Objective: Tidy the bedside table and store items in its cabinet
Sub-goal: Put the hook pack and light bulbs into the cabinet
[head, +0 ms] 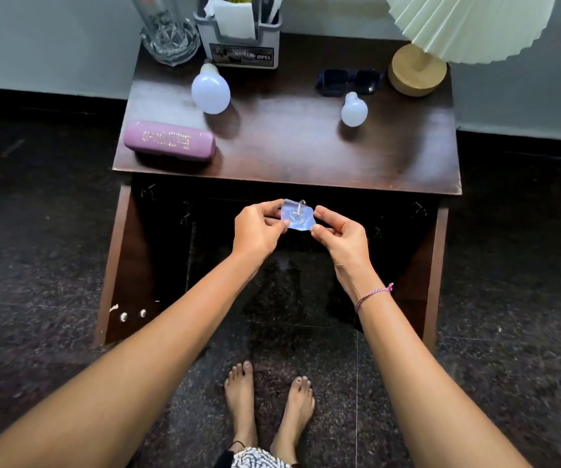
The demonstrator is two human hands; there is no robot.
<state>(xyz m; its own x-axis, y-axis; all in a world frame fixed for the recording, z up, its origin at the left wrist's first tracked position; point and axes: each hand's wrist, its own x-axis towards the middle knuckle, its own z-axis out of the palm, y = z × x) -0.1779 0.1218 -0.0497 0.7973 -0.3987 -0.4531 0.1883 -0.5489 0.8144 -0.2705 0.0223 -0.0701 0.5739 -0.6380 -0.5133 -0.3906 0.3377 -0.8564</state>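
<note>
A small clear adhesive wall hook [297,217] with a metal hook is pinched between my left hand [258,228] and my right hand [339,234], held in front of the open dark cabinet [171,238] below the table top. On the dark wooden bedside table [289,157] lie a large white bulb [210,91], a small white bulb [354,110], dark sunglasses [350,82] and a pink glasses case [169,140].
At the back stand a tall glass [167,32], a grey organiser box [242,38] with papers, and a lamp with a wooden base [416,69] and pleated shade [468,25]. The cabinet's two doors [120,265] swing outward. My bare feet [269,403] stand on the dark floor.
</note>
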